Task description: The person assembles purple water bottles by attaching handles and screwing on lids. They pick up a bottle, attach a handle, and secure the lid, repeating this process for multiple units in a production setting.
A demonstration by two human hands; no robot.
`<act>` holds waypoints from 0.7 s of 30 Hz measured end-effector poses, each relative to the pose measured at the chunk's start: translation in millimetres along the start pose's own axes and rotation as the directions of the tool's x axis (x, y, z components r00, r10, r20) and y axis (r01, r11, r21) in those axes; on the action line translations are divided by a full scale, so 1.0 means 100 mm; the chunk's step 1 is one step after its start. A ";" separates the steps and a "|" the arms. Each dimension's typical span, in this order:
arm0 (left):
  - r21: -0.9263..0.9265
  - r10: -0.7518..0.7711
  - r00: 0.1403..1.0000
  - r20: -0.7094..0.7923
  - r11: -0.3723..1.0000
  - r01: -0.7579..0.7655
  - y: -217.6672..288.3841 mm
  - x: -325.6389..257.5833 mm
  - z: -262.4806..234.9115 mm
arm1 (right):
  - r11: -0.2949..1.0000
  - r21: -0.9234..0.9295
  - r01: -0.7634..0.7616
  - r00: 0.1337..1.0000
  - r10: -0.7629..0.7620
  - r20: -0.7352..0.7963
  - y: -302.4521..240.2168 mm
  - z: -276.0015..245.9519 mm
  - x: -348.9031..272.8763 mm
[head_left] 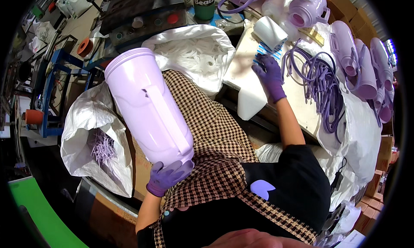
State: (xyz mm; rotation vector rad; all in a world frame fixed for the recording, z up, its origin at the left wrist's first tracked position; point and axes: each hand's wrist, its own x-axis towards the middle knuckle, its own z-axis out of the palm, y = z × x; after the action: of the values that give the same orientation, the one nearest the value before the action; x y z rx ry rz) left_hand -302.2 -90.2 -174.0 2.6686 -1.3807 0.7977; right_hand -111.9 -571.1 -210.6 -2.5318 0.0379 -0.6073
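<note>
At a cluttered workbench [258, 82], a gloved left hand [166, 177] grips the base of a lilac plastic jug body [146, 106], held tilted above the lap, while the right hand [269, 71], fingers spread flat, rests on a sticker sheet [269, 52] beside lilac straps [319, 75].

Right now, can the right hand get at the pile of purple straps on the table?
Probably yes: the right hand rests on the table right beside the purple straps, with nothing between them, and it holds nothing.
</note>
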 end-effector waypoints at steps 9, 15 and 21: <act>0.056 -0.064 0.997 -0.050 0.996 0.067 0.13 -0.04 -0.02 | 0.989 -0.100 -0.106 0.991 0.096 -0.097 -0.05 -0.02 0.08; 0.064 -0.024 0.999 0.028 0.998 0.022 0.07 -0.07 -0.04 | 0.921 0.367 0.133 0.987 -0.089 -0.135 -0.89 -0.17 0.17; 0.154 0.100 0.978 0.182 0.980 -0.129 0.06 -0.26 0.16 | 0.588 0.732 0.344 0.800 -0.592 0.100 -2.45 0.12 0.79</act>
State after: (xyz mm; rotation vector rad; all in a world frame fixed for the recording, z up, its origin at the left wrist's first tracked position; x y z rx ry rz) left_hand -312.1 -78.2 -200.4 2.8667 -1.5872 0.7339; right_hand -58.5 -365.9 -63.5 -1.8348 -0.8777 -0.2747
